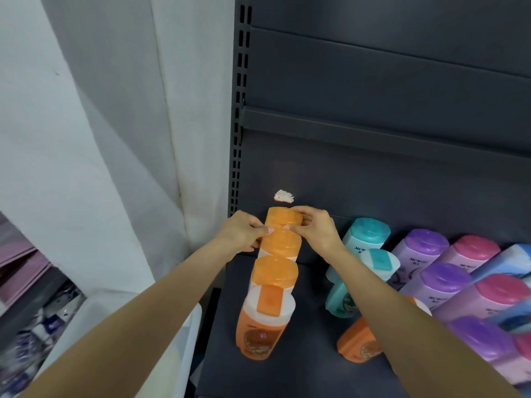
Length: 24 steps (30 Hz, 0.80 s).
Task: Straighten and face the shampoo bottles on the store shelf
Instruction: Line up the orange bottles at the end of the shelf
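A row of several orange-capped shampoo bottles runs front to back on the dark shelf (pixel 287 374), at its left end. My left hand (pixel 244 234) and my right hand (pixel 314 226) grip the rearmost orange bottle (pixel 283 218) by its cap from both sides. The second orange bottle (pixel 283 244) stands right in front of it, and the front orange bottle (pixel 265 317) shows its label. Another orange bottle (pixel 359 337) stands apart to the right, partly hidden under my right forearm. Teal bottles (pixel 367 234), purple bottles (pixel 425 242) and pink bottles (pixel 474 249) fill the rows to the right.
The shelf's dark back panel (pixel 373 168) rises behind the bottles, with a torn white sticker (pixel 284 196) on it. A slotted upright (pixel 240 110) borders the left end. A white wall (pixel 86 139) and a white bin (pixel 94 311) lie to the left.
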Each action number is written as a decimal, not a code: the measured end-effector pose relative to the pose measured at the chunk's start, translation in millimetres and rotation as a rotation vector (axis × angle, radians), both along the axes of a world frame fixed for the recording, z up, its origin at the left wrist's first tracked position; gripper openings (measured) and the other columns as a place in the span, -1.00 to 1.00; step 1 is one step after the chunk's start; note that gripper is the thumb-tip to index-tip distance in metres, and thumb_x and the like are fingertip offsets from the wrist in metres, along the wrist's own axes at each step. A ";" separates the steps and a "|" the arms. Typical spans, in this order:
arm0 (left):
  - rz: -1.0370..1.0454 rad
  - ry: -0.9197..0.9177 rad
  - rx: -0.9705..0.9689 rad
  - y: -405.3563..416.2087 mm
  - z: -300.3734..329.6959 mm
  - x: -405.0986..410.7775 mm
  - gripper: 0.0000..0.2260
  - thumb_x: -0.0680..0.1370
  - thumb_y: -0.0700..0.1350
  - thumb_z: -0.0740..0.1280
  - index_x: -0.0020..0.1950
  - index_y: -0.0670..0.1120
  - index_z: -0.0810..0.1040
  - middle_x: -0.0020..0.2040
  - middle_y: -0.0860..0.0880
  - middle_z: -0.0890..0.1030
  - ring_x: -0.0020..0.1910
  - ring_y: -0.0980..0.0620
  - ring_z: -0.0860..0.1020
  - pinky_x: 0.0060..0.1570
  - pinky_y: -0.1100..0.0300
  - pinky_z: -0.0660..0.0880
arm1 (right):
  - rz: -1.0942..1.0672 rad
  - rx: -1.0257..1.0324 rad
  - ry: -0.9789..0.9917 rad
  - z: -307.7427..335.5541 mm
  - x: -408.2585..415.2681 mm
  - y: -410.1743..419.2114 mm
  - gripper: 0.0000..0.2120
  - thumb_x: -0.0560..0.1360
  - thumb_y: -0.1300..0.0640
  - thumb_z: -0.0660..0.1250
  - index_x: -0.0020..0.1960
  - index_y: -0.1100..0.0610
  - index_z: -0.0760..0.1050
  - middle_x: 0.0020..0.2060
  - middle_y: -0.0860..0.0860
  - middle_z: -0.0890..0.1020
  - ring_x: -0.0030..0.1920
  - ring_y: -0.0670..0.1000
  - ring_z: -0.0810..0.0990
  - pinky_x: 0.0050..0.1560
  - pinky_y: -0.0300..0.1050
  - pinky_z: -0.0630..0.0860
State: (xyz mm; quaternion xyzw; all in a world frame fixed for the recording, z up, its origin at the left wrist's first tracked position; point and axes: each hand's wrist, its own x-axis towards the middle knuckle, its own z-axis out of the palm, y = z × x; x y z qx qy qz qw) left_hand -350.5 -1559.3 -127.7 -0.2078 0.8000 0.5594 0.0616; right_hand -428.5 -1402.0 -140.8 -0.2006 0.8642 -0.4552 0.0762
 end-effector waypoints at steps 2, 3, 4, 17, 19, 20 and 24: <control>0.014 0.012 0.010 1.0 -0.5 1.9 -0.86 0.54 -0.07 0.35 0.01 -0.12 0.55 0.03 -0.10 0.61 -0.01 -0.02 0.59 -0.15 0.23 0.50 | 0.014 0.045 0.023 2.1 0.5 1.2 -0.56 0.39 0.22 0.49 0.24 0.15 0.53 0.10 0.05 0.63 0.11 0.00 0.58 0.17 -0.12 0.51; 0.020 0.020 0.011 1.6 -1.0 3.0 -0.86 0.54 -0.07 0.35 0.01 -0.12 0.54 0.03 -0.10 0.61 -0.01 -0.02 0.59 -0.16 0.24 0.50 | 0.023 0.072 0.032 3.8 0.7 1.9 -0.56 0.40 0.23 0.48 0.26 0.15 0.52 0.12 0.05 0.62 0.12 0.01 0.58 0.17 -0.14 0.50; 0.025 0.031 0.005 2.1 -1.9 4.1 -0.85 0.54 -0.07 0.35 0.02 -0.12 0.55 0.03 -0.10 0.61 -0.01 -0.03 0.59 -0.16 0.23 0.51 | 0.030 0.099 0.034 6.0 0.7 2.6 -0.55 0.40 0.24 0.47 0.28 0.15 0.50 0.14 0.06 0.61 0.13 0.01 0.57 0.16 -0.16 0.49; 0.002 0.535 -0.573 29.3 25.8 38.8 -0.84 0.55 -0.14 0.31 0.13 -0.08 0.55 0.05 -0.01 0.57 0.02 0.07 0.54 0.00 0.13 0.56 | -0.115 0.174 0.204 40.3 51.5 44.9 -0.72 0.49 0.27 0.36 0.20 0.19 0.55 0.12 0.06 0.62 0.02 -0.07 0.59 -0.09 -0.55 0.37; -0.080 0.602 -0.579 45.3 32.3 50.9 -0.85 0.55 -0.14 0.30 0.11 -0.05 0.54 0.03 0.03 0.56 0.01 0.09 0.53 -0.01 0.12 0.54 | -0.143 0.182 0.242 43.1 68.9 61.4 -0.75 0.49 0.30 0.34 0.16 0.21 0.58 0.09 0.09 0.62 -0.03 -0.05 0.60 -0.06 -0.51 0.41; -0.124 0.619 -0.568 54.3 34.4 57.1 -0.85 0.55 -0.14 0.30 0.10 -0.04 0.55 0.01 0.05 0.56 -0.02 0.10 0.54 -0.03 0.12 0.54 | -0.156 0.204 0.258 43.5 77.9 71.3 -0.76 0.49 0.31 0.33 0.15 0.21 0.58 0.09 0.10 0.62 -0.02 -0.02 0.61 0.00 -0.43 0.44; -0.259 0.634 -0.437 89.4 30.7 70.1 -0.89 0.55 -0.16 0.30 0.04 -0.08 0.57 -0.06 0.01 0.59 -0.18 0.13 0.52 -0.08 0.16 0.53 | -0.200 0.334 0.272 42.0 106.9 117.5 -0.77 0.49 0.29 0.33 0.13 0.21 0.59 0.09 0.11 0.63 -0.01 0.08 0.62 0.02 -0.32 0.38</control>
